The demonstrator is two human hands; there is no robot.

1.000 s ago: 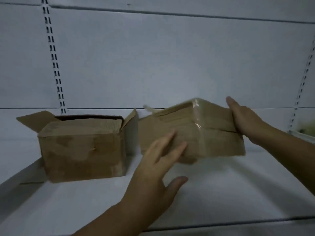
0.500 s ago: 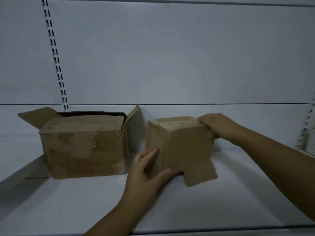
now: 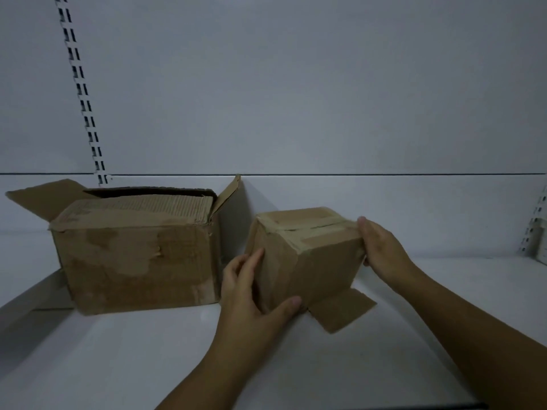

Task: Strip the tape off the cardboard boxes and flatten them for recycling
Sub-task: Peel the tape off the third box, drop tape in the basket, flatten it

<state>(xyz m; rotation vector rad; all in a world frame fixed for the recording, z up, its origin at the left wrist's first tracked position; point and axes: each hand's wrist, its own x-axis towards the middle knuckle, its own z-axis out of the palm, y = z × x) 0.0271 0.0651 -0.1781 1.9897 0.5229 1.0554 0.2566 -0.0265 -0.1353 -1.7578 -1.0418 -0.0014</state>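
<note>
A small cardboard box (image 3: 310,261) stands on the white shelf (image 3: 148,350), tilted with one corner toward me. Strips of brown tape (image 3: 313,229) cross its top face. A loose flap (image 3: 343,312) lies flat on the shelf at its near bottom edge. My left hand (image 3: 251,294) grips the box's lower left corner, thumb on the near face and fingers on the left face. On the right top edge rests my right hand (image 3: 381,250), fingers fairly straight against the side. A larger worn box (image 3: 136,258) with open top flaps stands to the left.
A white back panel (image 3: 296,99) rises behind the shelf. Slotted uprights run up it at the left (image 3: 80,93) and at the far right (image 3: 535,232). The shelf's front edge (image 3: 444,406) shows near the bottom of the view.
The small box came down from mid-air onto the shelf and turned so its taped face points up. My left hand moved onto its lower left corner; my right hand shifted to the right top edge.
</note>
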